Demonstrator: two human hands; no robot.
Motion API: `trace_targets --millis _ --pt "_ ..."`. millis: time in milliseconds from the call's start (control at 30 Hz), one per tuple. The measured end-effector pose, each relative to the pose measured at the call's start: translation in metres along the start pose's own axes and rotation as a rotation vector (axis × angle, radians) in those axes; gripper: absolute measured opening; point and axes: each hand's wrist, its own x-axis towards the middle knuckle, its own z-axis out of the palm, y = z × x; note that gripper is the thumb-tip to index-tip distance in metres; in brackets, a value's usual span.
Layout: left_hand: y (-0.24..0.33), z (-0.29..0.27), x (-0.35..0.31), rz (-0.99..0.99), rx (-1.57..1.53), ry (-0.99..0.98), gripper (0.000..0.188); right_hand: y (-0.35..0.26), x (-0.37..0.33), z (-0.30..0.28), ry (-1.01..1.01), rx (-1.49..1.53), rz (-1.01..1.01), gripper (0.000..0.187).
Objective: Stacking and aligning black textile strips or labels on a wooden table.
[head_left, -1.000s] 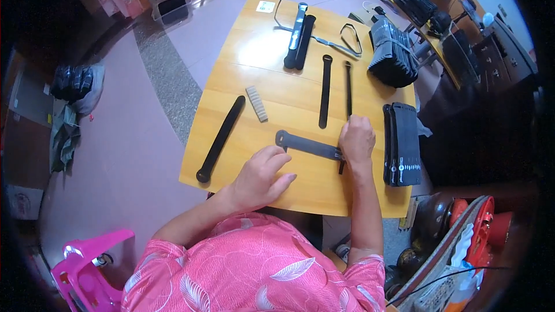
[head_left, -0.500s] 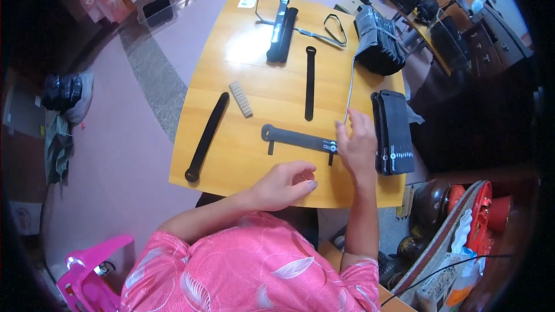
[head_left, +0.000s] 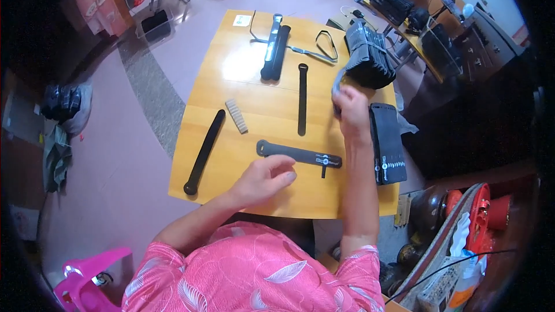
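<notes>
My right hand (head_left: 352, 115) is closed on a grey strap (head_left: 338, 85), over the right side of the table. The strap, partly blurred, runs up towards a thick bundle of folded dark straps (head_left: 376, 63). Fingers curled but thumb apart, my left hand (head_left: 260, 182) holds nothing that I can see. It hovers at the near edge, just below a flat grey strap (head_left: 295, 153) with a slotted left end and white print at the right. A small black tab (head_left: 323, 171) sticks out under that end. Right of my right wrist lies a stack of dark grey straps (head_left: 388, 144).
Two black straps (head_left: 205, 153) (head_left: 302, 101) and a ribbed beige strip (head_left: 236, 115) lie on the wooden table (head_left: 266, 112). Farther back are a black roll (head_left: 275, 52) and a looped grey band (head_left: 326, 49). A pink chair (head_left: 87, 271) stands at the lower left.
My right hand has moved away from me, closer to the bundle, and the strap by it now bends. My left hand has shifted left. The whole view has tilted slightly.
</notes>
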Motion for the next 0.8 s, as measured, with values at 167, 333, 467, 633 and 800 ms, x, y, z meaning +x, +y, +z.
trace_targets --millis 167,333,467,633,800 --pt "0.022 0.0 0.024 -0.026 -0.132 0.049 0.032 -0.044 0.039 -0.022 -0.163 0.966 -0.062 0.007" --pt "0.045 -0.011 0.095 0.443 0.452 0.218 0.028 -0.023 -0.003 -0.02 0.125 0.667 -0.02 0.008" --pt "0.083 0.002 0.193 1.089 1.231 0.17 0.053 -0.005 -0.043 -0.008 0.182 0.384 -0.048 0.005" --pt "0.1 0.04 0.273 1.068 1.583 -0.147 0.085 0.023 -0.061 0.002 0.352 -0.242 -0.279 0.01" --pt "0.069 0.046 0.304 0.817 1.314 -0.268 0.115 0.022 -0.072 0.006 0.259 -0.619 -0.418 0.009"
